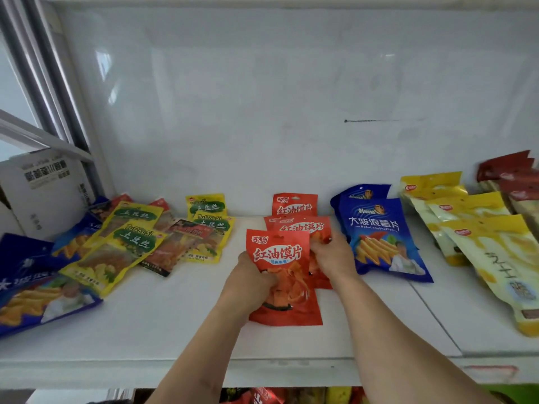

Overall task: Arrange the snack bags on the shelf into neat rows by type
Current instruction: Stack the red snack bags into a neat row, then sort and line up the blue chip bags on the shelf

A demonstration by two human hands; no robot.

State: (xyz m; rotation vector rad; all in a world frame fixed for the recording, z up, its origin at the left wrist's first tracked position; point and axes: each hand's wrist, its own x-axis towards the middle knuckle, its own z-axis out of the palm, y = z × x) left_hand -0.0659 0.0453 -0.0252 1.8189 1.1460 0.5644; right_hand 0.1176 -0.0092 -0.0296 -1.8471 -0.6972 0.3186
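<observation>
A row of red snack bags runs front to back at the middle of the white shelf. My left hand grips the front red bag at its left side. My right hand holds the red bag behind it at its right edge. A third red bag stands at the back. Blue chip bags lie in a row to the right, then pale yellow bags. At the left, yellow-green bags lie jumbled with dark red-labelled and blue bags.
A large blue bag lies at the front left. A cardboard box stands at the far left beside a window frame. Dark red bags stand at the far right. The white back wall rises behind. More snacks show on the shelf below.
</observation>
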